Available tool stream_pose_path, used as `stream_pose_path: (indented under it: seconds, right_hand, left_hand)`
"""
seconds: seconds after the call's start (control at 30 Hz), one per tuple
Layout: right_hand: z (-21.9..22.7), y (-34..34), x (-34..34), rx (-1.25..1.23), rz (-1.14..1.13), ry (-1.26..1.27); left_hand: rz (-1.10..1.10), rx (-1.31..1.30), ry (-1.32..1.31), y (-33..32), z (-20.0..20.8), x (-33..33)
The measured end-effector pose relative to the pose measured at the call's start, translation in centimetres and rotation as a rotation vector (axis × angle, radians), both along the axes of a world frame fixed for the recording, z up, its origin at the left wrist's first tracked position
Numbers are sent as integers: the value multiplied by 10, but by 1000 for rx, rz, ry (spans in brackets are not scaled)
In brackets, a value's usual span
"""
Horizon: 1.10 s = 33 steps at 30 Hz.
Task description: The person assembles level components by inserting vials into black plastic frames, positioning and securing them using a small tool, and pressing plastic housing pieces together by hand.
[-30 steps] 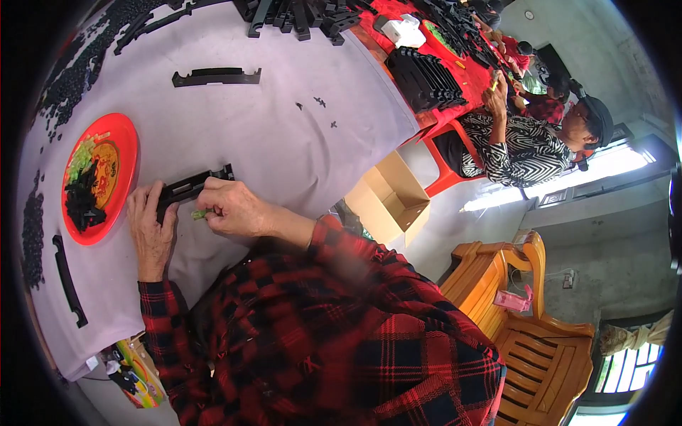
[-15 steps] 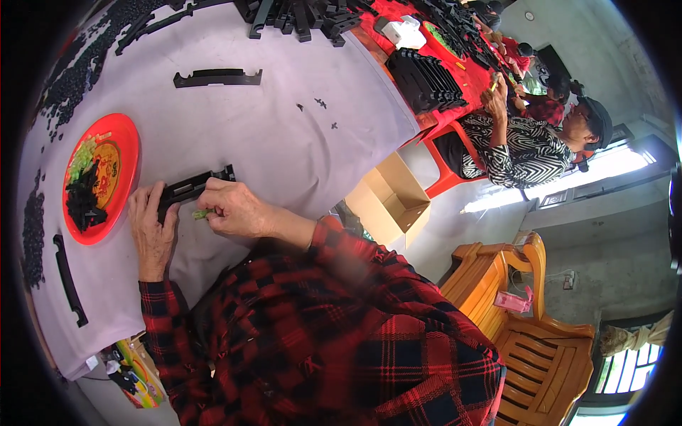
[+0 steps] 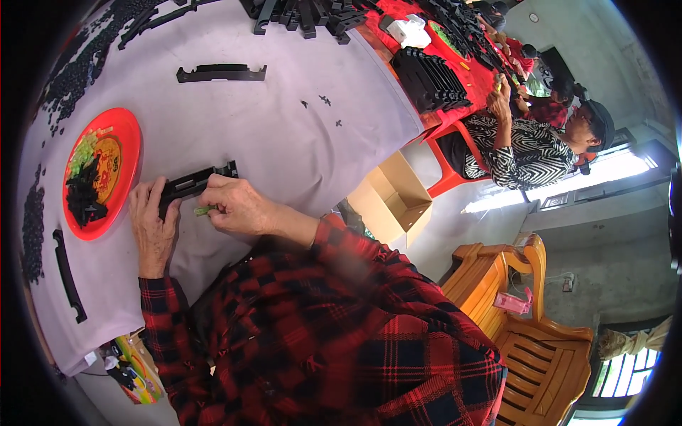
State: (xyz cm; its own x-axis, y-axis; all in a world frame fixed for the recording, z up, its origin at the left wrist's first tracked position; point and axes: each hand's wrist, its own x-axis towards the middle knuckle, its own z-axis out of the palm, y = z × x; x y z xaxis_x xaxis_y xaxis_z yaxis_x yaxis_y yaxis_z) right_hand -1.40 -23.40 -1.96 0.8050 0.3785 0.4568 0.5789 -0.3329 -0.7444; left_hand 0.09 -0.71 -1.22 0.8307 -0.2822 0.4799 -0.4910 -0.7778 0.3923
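Observation:
A long black plastic bracket (image 3: 190,184) lies on the cloth-covered table in front of me. My left hand (image 3: 152,226) grips its left end, thumb on the near side and fingers over the far side. My right hand (image 3: 240,206) is closed against its right part and pinches a small light-green piece (image 3: 204,211) that sticks out leftward from the fingers. What the right fingertips do on the bracket is partly hidden. Left of my left hand sits a red plate (image 3: 125,193) with light-green pieces (image 3: 82,157) and a heap of small black parts (image 3: 85,195).
Similar black brackets lie farther back (image 3: 221,73) and at the near left (image 3: 69,277). Tiny black parts (image 3: 71,89) are strewn along the left edge, with bracket stacks (image 3: 305,14) at the far side. An open cardboard box (image 3: 392,199) stands right; a co-worker (image 3: 533,153) sits beyond.
Both hands keep nearly the same hold on the bracket and the green piece. The view has shifted very slightly; nothing was let go.

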Motion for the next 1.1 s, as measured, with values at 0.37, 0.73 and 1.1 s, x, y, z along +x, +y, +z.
stream_pose_path:
  seconds: [0.37, 0.73, 1.1]
  right_hand:
    - [-1, 1, 0, -3, -9, -14]
    - [-1, 1, 0, -3, 0, -16]
    - [0, 0, 0, 3, 37, 32]
  left_hand:
    - [-3, -2, -4, 1, -2, 1]
    - [0, -7, 5, 0, 0, -1]
    - [-6, -4, -19, 1, -1, 1]
